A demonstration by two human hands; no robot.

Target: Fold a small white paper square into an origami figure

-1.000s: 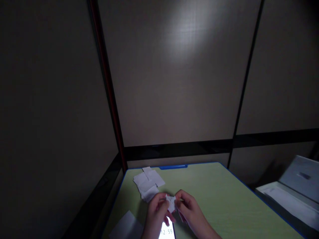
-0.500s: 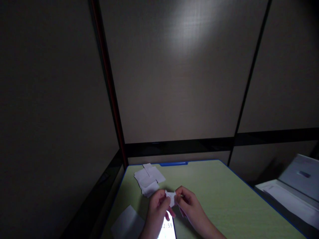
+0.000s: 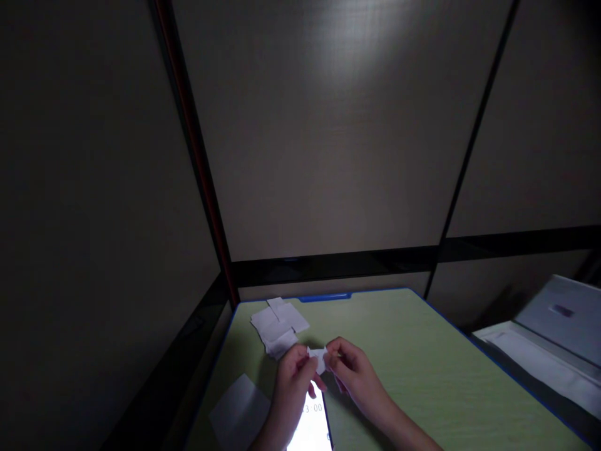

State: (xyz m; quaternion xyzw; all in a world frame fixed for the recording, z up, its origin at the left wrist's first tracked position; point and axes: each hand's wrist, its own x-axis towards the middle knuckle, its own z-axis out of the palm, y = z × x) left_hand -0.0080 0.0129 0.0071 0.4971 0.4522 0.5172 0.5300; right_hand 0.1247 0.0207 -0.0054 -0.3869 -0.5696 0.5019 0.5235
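Between my two hands is a small piece of folded white paper [image 3: 318,361], held up over the table. My left hand [image 3: 295,379] pinches its left side with thumb and fingers. On the right side, my right hand [image 3: 351,369] grips the paper the same way. Below the hands lies a phone [image 3: 310,426] with a bright white screen showing digits; my left hand covers part of it. A pile of white paper pieces [image 3: 277,324] rests just beyond my left hand. Left of my left wrist lies a larger white sheet [image 3: 240,413].
The green table [image 3: 422,369] has a blue rim and a blue handle-like strip [image 3: 325,297] at its far edge. Panelled walls [image 3: 328,156] stand close behind and to the left. An open white box [image 3: 539,341] sits beyond the table's right edge.
The view has tilted and shifted slightly, so the table appears higher. Both hands still hold the small paper in nearly the same pose. The phone's digits have changed from 59 to 00.
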